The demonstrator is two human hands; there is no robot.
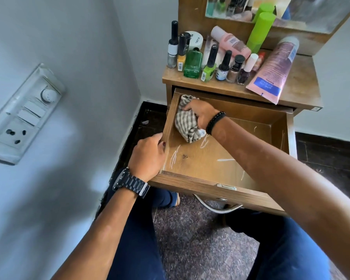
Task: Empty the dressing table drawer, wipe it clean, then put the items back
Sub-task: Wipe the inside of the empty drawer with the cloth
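Inside the pulled-out drawer [220, 158], gripping the striped cloth [185, 122] bunched in the right hand [202, 115] at the far-left corner, left hand [148, 156] clasping the side wall, best sweeping firmly toward the white streaks.

The wooden drawer [226, 190] is seen pulled well out of the dressing table [303, 91] at the centre of the frame, its floor bare and marked with pale scratches. A striped grey-and-white cloth [185, 126] is bunched in the drawer's upper-left corner, lying on the floor against the left wall. The removed items are gathered on the tabletop in the upper middle of the frame: a row of upright nail polish bottles [223, 65] (one green glass bottle among them), a pink tube [271, 71] laid flat and a tilted green bottle [260, 33].
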